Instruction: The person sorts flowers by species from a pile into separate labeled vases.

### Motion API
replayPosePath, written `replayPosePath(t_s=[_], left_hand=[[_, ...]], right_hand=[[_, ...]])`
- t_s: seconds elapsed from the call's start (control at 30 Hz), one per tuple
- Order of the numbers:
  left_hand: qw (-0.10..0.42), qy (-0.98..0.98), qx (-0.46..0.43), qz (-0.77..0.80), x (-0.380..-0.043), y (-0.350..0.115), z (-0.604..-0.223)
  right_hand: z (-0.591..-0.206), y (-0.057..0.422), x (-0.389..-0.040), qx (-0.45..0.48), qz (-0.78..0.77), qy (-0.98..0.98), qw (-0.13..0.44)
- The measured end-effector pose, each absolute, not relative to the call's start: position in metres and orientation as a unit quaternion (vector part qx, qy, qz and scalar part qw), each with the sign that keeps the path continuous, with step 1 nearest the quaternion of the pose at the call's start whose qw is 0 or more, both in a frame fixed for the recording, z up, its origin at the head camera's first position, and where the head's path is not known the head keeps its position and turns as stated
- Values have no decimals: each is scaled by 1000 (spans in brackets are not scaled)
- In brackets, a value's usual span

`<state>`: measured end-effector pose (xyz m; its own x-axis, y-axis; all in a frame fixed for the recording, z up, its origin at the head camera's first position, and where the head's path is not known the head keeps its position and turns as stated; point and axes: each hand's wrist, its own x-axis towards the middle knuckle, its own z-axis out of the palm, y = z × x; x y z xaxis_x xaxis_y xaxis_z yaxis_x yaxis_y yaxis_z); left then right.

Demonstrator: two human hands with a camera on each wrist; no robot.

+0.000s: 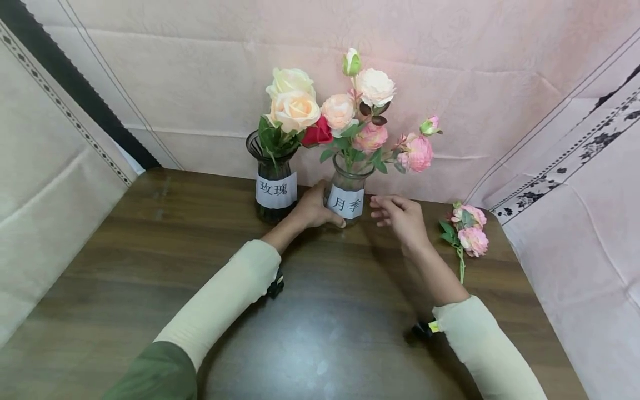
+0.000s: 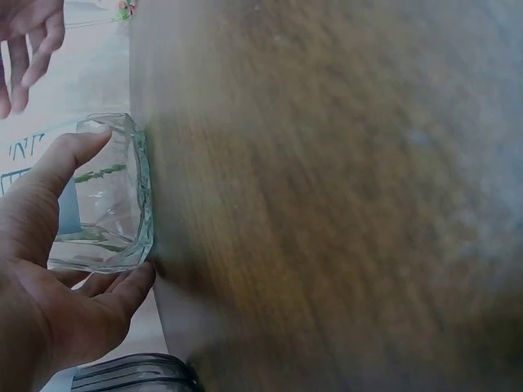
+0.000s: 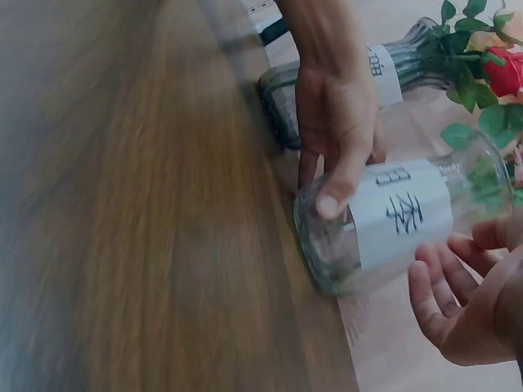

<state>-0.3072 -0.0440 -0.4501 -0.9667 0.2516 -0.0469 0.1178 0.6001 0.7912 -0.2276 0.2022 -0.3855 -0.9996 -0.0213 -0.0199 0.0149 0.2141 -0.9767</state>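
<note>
My left hand (image 1: 312, 208) grips the lower part of a clear glass vase (image 1: 351, 180) with a white paper label. In the left wrist view its thumb lies across the front of the vase (image 2: 110, 204), the other fingers round the far side. Pink and cream flowers (image 1: 371, 138) with a bud stand in this vase. Just right of it, my right hand (image 1: 404, 219) holds nothing, its fingers loosely bent; in the right wrist view, the right hand (image 3: 474, 314) is beside the label, and I cannot tell whether it touches the glass.
Left of the left hand stands a dark glass vase (image 1: 276, 214) with a label, holding cream roses (image 1: 295, 111) and a red rose (image 1: 318, 133). A pink flower stem (image 1: 472, 240) lies at the right of the wooden table (image 1: 150, 266). Pale cloth (image 1: 200, 83) hangs behind.
</note>
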Motion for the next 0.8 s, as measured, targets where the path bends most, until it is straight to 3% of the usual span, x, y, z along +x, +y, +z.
replayPosePath(t_s=[0.3, 0.8], left_hand=[[72, 897, 93, 426, -312, -44, -459], [77, 884, 104, 449, -289, -43, -434]], right_hand=[[-382, 243, -210, -42, -552, 831, 45], [-387, 304, -200, -26, -462, 885, 44]])
